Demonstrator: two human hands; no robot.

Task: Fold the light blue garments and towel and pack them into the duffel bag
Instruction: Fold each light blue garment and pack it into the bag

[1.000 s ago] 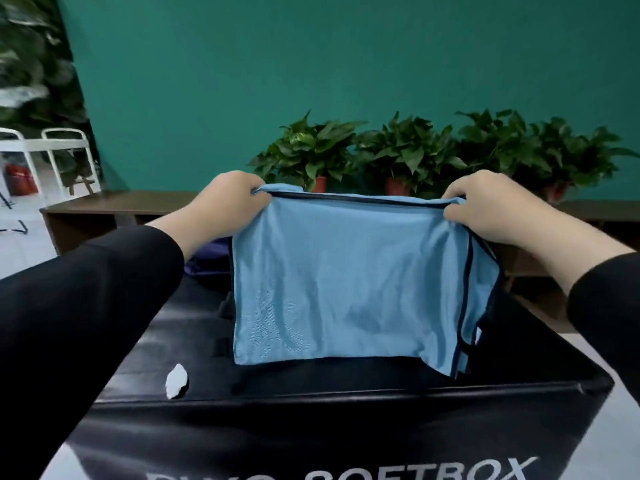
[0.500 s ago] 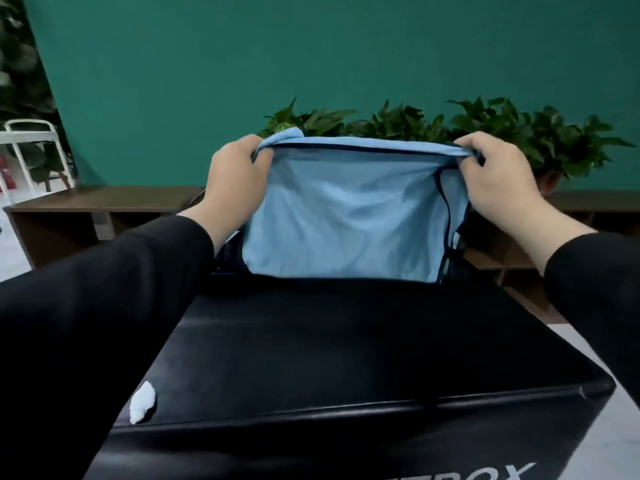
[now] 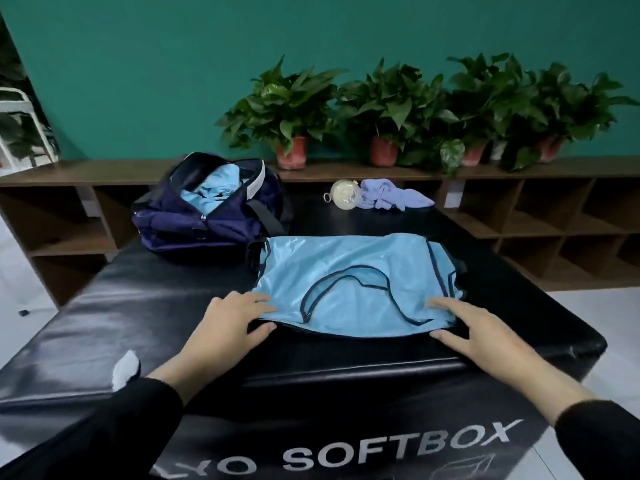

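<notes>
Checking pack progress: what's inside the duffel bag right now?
The navy duffel bag is unzipped, with crumpled light blue fabric showing in its opening. How many items that is, and anything beneath, is hidden by the bag's sides.

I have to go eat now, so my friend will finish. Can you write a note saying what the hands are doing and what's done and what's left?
Left hand: open, fingers on the near left corner of the light blue vest.
Right hand: open, fingers on its near right corner.
The vest lies spread flat on the black box top, not folded yet.
The duffel bag, far left, is open with light blue cloth already inside.
A light purple-blue cloth lies crumpled at the far edge beside a round clear thing.
Left: fold and pack the vest, then that cloth.
</notes>
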